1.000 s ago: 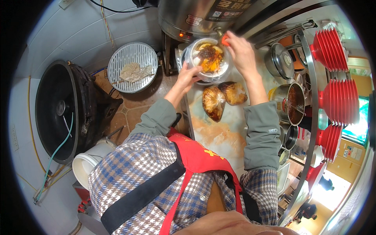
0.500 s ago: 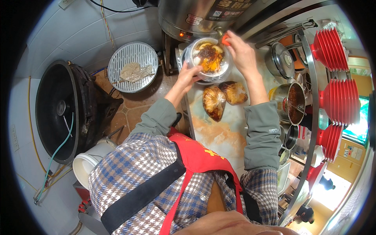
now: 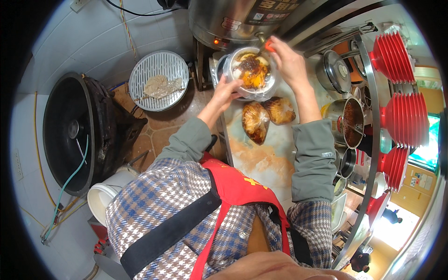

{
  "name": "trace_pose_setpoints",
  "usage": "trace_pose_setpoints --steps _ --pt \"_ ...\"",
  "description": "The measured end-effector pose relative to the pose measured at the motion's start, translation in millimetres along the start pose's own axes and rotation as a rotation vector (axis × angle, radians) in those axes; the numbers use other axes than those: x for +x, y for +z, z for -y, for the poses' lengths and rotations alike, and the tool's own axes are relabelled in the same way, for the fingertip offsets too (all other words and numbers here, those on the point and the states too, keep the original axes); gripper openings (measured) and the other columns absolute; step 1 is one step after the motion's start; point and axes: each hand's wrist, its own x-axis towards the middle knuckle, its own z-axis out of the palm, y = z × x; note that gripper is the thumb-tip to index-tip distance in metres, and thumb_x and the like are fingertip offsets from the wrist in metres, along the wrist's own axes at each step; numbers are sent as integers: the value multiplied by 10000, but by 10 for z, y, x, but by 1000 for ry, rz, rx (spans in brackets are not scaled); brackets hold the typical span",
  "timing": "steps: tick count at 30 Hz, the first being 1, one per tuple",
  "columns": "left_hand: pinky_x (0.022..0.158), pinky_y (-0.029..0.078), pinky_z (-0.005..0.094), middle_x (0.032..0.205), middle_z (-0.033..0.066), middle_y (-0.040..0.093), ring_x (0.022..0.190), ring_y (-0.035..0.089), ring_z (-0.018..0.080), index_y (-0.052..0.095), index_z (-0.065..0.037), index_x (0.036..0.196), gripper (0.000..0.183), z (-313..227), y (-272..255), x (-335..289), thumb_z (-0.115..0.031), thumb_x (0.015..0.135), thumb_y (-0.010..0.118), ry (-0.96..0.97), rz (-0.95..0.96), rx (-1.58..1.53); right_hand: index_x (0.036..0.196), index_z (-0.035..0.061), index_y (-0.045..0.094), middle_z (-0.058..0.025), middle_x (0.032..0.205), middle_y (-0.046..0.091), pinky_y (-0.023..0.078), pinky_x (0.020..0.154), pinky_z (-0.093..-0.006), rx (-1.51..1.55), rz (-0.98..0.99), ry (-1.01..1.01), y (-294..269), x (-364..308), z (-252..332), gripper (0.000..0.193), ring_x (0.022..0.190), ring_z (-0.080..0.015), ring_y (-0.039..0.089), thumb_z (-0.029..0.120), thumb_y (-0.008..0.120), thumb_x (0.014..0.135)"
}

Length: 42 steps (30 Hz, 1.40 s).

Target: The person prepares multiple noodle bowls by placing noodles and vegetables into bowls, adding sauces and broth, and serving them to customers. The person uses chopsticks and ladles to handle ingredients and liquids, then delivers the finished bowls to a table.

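Note:
My left hand [image 3: 226, 94] grips the near left side of a bowl [image 3: 271, 84] lined with a clear plastic bag. Inside it lie yellow, white and dark brown seasonings [image 3: 254, 70]. The bowl is held up under the tap of a steel boiler [image 3: 233, 21]. My right hand [image 3: 288, 60] has its fingers closed on the tap's red handle [image 3: 269, 45]. Whether liquid runs from the spout is too small to tell. Two tied clear bags of brown liquid, a nearer one [image 3: 255, 123] and a farther one [image 3: 280, 111], rest on the counter below the bowl.
A marbled counter [image 3: 261, 161] runs along my front. To the right stand a lidded pot [image 3: 333, 72], a pot of reddish sauce [image 3: 351, 122] and stacked red bowls [image 3: 403, 116] on a shelf. On the left are a slatted round tray [image 3: 158, 60], a big black basin [image 3: 65, 135] and a white bucket [image 3: 99, 203].
The bowl has shifted slightly right and toward me. The contents look wetter and more spread. My right hand stays at the red handle.

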Motion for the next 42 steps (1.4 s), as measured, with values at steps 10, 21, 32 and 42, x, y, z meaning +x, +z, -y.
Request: trace_pose_setpoints --steps 10,21,32,42 --pt "869 557 426 1187 79 555 1033 613 192 373 -105 1275 500 -12 8 28 -131 861 651 11 5 0 1084 156 633 -24 1187 645 551 765 -388 -6 -96 -55 -11 61 -20 188 941 -305 651 214 597 908" --pt "874 550 418 1190 90 550 1030 620 226 365 -97 1284 509 -47 3 3 -142 864 649 5 11 8 1154 146 640 -50 1165 659 538 788 -349 34 50 81 -129 113 21 254 933 -257 671 236 601 919" --pt "852 542 405 1216 117 538 1053 600 243 346 -97 1326 534 17 13 -215 -129 871 625 31 70 82 1324 69 507 -103 1217 634 481 902 -304 699 -291 363 -65 -800 -164 441 1075 -197 619 283 582 946" --pt "889 536 418 1211 90 596 1045 626 224 399 -44 1339 560 854 -127 -1217 -167 845 631 -395 346 284 1284 21 505 -120 1118 636 522 830 -363 1936 -470 1135 516 -3690 357 469 984 -206 620 370 532 972"
